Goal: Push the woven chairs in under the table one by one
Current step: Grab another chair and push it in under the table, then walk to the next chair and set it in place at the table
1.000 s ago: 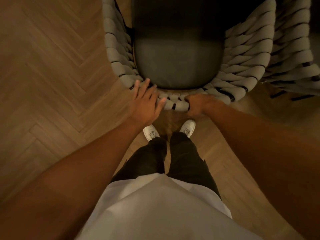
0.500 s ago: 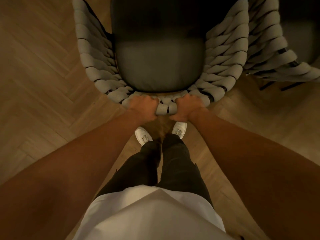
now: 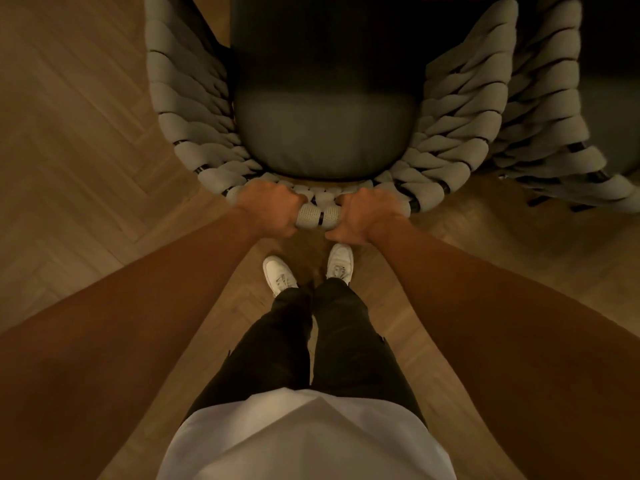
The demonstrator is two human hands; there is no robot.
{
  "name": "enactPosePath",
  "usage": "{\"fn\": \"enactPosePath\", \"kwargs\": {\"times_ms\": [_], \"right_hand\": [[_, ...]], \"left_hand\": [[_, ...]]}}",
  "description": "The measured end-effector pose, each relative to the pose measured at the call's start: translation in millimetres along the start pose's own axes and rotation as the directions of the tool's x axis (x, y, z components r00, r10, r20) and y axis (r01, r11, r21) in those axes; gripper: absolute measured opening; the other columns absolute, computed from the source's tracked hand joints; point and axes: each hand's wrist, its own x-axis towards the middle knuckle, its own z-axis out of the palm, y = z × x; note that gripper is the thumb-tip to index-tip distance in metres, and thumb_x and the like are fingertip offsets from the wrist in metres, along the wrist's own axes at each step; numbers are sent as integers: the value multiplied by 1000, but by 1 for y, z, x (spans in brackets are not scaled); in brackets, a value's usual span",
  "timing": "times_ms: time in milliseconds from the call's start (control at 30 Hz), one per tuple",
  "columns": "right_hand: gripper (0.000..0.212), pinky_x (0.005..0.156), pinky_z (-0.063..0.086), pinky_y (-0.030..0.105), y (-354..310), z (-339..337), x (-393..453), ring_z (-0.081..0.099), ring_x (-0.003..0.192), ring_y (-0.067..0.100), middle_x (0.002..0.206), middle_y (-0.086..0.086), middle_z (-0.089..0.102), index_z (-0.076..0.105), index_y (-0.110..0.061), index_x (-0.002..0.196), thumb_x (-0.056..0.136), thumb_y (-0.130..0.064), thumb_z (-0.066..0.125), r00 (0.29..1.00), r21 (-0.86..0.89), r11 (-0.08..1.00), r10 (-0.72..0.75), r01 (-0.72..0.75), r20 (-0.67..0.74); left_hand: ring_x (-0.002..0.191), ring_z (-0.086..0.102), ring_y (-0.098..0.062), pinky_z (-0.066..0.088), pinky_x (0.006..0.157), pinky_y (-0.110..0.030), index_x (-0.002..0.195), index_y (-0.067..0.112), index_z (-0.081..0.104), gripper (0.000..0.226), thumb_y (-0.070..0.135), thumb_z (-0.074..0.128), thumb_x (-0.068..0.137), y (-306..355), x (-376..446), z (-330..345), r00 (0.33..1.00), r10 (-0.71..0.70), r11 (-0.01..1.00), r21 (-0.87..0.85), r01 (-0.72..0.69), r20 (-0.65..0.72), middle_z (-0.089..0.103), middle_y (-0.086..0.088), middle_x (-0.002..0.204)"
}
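Observation:
A woven chair (image 3: 457, 133) with thick pale rope sides and a dark seat cushion (image 3: 322, 133) stands right in front of me. My left hand (image 3: 270, 211) grips the top of its woven backrest left of centre. My right hand (image 3: 367, 214) grips the same rail just to the right, with a short stretch of rope showing between them. The front half of the seat lies in deep shadow at the top of the view, where the table is too dark to make out.
A second woven chair (image 3: 554, 140) stands close on the right, almost touching the first. Herringbone wood floor (image 3: 86, 168) spreads out on the left. My white shoes (image 3: 341, 263) stand just behind the chair's back.
My left hand, open above the backrest a second ago, has closed round the rail. My right hand has kept its grip. The chair's back now sits a little nearer the centre of the view.

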Motion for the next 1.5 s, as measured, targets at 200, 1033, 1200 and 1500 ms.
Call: {"fn": "enactPosePath", "kwargs": {"times_ms": [200, 1033, 1200, 1500], "right_hand": [[67, 72, 41, 35, 3, -3, 10, 57, 86, 23, 101, 2, 64, 63, -24, 118, 78, -77, 54, 999, -27, 999, -36, 35, -35], [74, 96, 45, 42, -16, -14, -5, 53, 125, 32, 137, 10, 55, 48, -19, 145, 86, -63, 60, 991, 70, 992, 95, -103, 97], [80, 110, 39, 53, -46, -21, -20, 50, 131, 34, 144, 11, 51, 42, -20, 148, 86, -66, 59, 991, 103, 988, 111, -118, 68], [99, 126, 9, 51, -183, -37, -27, 4, 156, 32, 170, 13, -3, -1, -10, 162, 95, -58, 53, 994, 71, 996, -47, 54, -94]], "left_hand": [[85, 67, -21, 54, 73, -36, 113, 37, 63, 39, 61, 58, 83, -1, 3, -8, 999, -46, 999, -6, 46, -9, 70, 4, 99], [125, 52, -24, 33, 109, -41, 136, 23, 53, 50, 35, 63, 88, 8, -30, 1, 991, -117, 985, -137, 106, -72, 57, -4, 137], [147, 29, -28, 17, 121, -43, 152, 19, 36, 70, 27, 62, 88, -15, -76, 8, 977, -61, 978, -210, 18, -202, 35, -8, 158], [153, 15, -28, 14, 123, -42, 158, 19, 21, 75, 37, 57, 94, -92, -198, 75, 960, -244, 922, -341, 185, -139, 17, -8, 166]]}}
